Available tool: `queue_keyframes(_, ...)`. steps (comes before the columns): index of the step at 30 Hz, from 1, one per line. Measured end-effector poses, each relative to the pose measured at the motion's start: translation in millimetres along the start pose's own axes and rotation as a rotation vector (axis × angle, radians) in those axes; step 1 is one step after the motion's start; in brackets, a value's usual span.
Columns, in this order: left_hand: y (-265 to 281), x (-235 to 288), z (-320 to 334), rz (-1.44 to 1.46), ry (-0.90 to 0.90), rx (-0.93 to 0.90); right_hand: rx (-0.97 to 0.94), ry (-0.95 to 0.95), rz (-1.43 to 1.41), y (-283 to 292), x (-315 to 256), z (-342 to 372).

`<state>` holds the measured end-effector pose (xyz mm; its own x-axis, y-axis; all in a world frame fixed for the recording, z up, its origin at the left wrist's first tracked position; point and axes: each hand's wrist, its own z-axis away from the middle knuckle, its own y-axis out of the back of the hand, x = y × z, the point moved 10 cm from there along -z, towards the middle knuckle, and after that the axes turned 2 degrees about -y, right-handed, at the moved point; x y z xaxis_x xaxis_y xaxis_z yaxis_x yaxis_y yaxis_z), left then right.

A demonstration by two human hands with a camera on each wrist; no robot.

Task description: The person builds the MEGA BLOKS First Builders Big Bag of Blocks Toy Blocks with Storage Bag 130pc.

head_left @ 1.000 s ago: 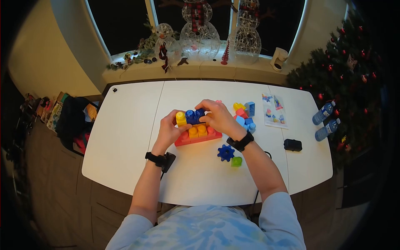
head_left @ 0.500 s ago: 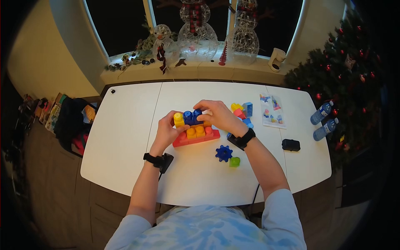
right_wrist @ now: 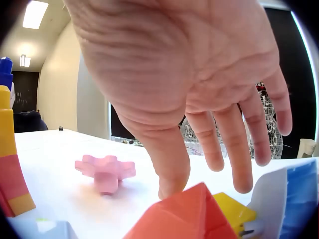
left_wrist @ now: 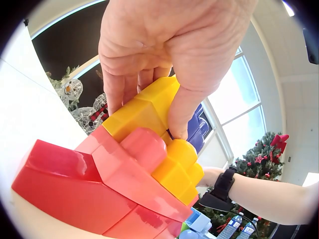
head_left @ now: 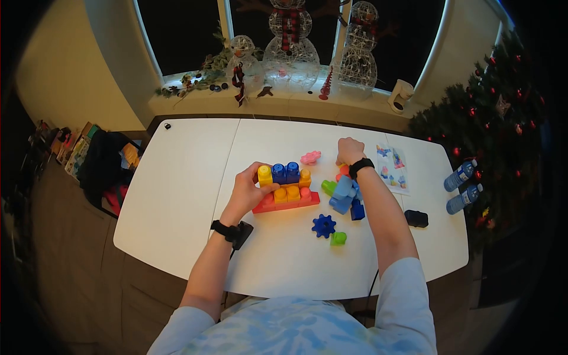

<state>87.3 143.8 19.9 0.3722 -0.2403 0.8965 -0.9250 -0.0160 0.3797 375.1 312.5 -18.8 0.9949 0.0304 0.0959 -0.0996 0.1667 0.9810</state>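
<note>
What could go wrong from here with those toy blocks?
The left hand grips the block wall only at its left end, so an uneven tug might pull the upper blocks loose.

The right hand hangs low beside a red block in a crowded pile, so its fingers could nudge neighbouring pieces.

A dark blue block sits close to the right forearm in the head view; a sweep back may knock it.
</note>
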Motion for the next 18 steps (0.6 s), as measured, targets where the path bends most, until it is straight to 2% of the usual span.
queue_keyframes(3, -2, -2, 0, 0.026, 0.016, -0.016, 0.050, 0.036, 0.069, -9, -9, -1)
queue_keyframes(7, -2, 0, -1, 0.015, -0.008, -0.010, 0.086, 0.051, 0.017, 3, -8, 4)
queue_keyframes(9, -1, -1, 1, 0.021, -0.007, -0.009, 0.214, 0.122, -0.274, 48, -9, 33)
queue_keyframes(10, -1, -1, 0, 0.025, -0.010, -0.008, 0.213, 0.122, -0.274, 60, -10, 46)
queue_keyframes(12, -2, -1, -1, 0.031, -0.014, -0.012, 0.190, 0.315, -0.887, 86, -24, 75)
queue_keyframes(13, -2, -1, 0, 0.028, -0.007, -0.011, 0.190, 0.311, -0.887, 87, -27, 87)
queue_keyframes(15, -2, -2, 0, 0.026, 0.001, -0.013, 0.076, 0.586, -1.272, 88, -55, 120)
queue_keyframes(18, -2, 0, 0, 0.018, -0.020, -0.009, 0.039, 0.626, -1.299, 72, -71, 136)
